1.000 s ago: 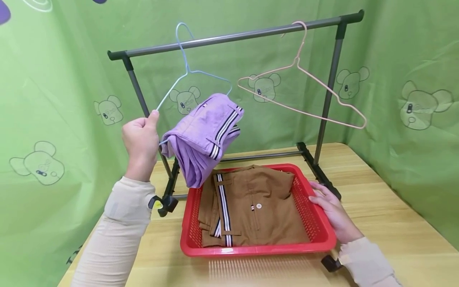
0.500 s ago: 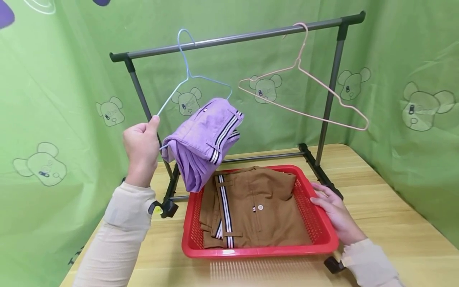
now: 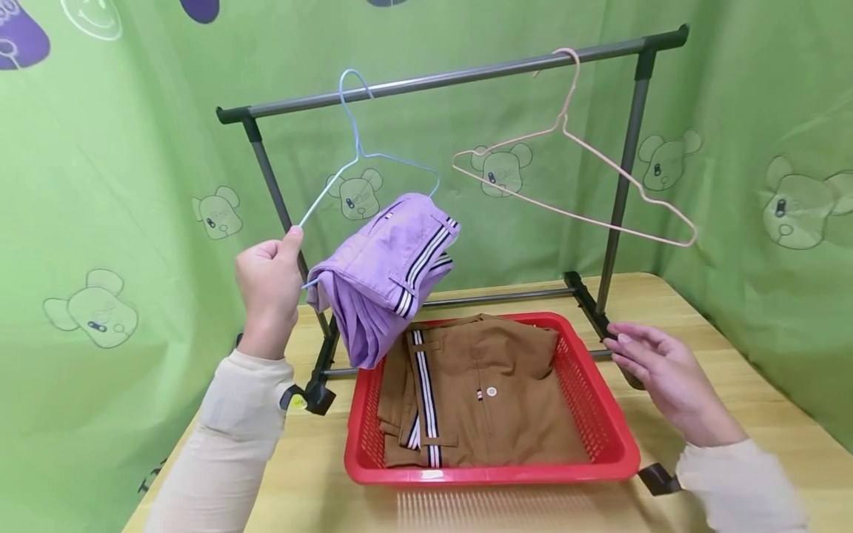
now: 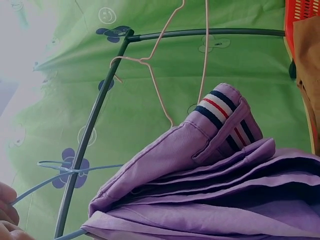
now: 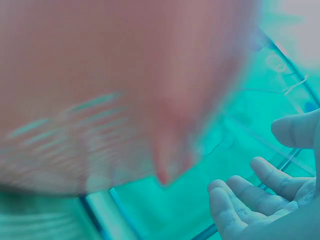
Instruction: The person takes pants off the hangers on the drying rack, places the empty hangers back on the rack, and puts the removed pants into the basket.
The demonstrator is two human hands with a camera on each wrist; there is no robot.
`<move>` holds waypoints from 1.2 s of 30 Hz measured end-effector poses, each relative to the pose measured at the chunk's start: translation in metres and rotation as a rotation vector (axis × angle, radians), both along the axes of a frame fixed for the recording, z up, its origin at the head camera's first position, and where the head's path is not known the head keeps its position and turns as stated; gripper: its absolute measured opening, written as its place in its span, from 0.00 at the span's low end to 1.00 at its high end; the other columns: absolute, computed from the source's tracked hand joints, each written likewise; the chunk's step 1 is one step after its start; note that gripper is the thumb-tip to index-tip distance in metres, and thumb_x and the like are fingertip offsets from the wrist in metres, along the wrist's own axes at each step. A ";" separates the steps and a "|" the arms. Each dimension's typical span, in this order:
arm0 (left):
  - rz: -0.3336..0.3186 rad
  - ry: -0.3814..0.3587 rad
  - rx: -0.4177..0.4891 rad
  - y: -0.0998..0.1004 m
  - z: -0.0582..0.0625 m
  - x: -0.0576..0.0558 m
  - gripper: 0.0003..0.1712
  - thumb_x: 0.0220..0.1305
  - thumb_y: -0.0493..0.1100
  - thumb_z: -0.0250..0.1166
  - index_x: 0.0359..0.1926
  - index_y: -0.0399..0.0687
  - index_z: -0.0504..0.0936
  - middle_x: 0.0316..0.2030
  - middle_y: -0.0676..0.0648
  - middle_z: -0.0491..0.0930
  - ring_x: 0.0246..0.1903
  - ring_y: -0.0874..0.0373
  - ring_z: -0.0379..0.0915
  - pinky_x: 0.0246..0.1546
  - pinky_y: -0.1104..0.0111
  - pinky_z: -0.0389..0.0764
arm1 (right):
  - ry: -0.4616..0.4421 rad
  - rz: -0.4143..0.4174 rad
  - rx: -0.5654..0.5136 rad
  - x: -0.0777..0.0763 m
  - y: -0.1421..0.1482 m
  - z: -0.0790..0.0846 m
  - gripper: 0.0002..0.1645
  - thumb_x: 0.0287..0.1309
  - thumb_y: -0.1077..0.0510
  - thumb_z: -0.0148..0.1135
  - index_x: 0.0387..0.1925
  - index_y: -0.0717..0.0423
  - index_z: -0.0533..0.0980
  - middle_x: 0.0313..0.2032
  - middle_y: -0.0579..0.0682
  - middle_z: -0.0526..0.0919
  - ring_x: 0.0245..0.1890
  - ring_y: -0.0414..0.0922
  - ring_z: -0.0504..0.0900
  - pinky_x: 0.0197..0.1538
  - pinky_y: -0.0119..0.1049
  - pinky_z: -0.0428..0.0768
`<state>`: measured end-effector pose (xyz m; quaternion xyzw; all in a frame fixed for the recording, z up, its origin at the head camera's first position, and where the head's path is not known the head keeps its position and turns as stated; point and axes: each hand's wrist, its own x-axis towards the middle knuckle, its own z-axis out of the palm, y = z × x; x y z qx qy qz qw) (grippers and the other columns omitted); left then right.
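My left hand grips the left corner of a blue wire hanger. Folded purple trousers with a striped waistband drape over that hanger's lower bar, which tilts down toward my hand. The hanger's hook crosses the rail of a grey clothes rack; whether it bears on the rail, I cannot tell. To the right of a red basket, my right hand is in the air with fingers loosely extended, apart from the rim. Brown trousers lie folded inside the basket.
A pink hanger hangs from the right part of the rail. The rack's black feet stand on a wooden table around the basket. Green printed cloth closes off the back and sides.
My right hand has let go of the basket's right rim and moved off to the right. The left hand still holds the hanger; the whole scene has shifted slightly down and right in view.
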<state>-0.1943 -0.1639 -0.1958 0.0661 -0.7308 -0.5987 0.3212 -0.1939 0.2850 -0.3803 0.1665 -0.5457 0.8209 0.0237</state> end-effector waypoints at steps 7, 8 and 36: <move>0.001 0.015 -0.004 0.000 -0.004 0.001 0.30 0.66 0.50 0.64 0.09 0.51 0.64 0.08 0.56 0.58 0.12 0.63 0.53 0.16 0.70 0.60 | 0.052 0.249 -0.161 -0.006 -0.001 0.035 0.19 0.72 0.71 0.38 0.53 0.66 0.75 0.51 0.55 0.81 0.51 0.49 0.81 0.54 0.37 0.78; 0.000 0.020 -0.003 0.000 -0.003 0.001 0.30 0.66 0.50 0.64 0.09 0.51 0.64 0.08 0.56 0.58 0.12 0.63 0.53 0.15 0.70 0.59 | 0.058 0.279 -0.174 -0.007 -0.002 0.040 0.20 0.73 0.71 0.37 0.54 0.67 0.74 0.52 0.56 0.80 0.52 0.50 0.81 0.54 0.37 0.78; 0.009 0.033 0.041 0.006 -0.011 0.001 0.29 0.66 0.47 0.64 0.09 0.50 0.67 0.08 0.56 0.58 0.18 0.60 0.56 0.25 0.67 0.63 | -0.295 0.230 0.052 -0.038 -0.083 0.094 0.18 0.73 0.56 0.48 0.56 0.60 0.57 0.65 0.62 0.65 0.60 0.50 0.72 0.66 0.41 0.66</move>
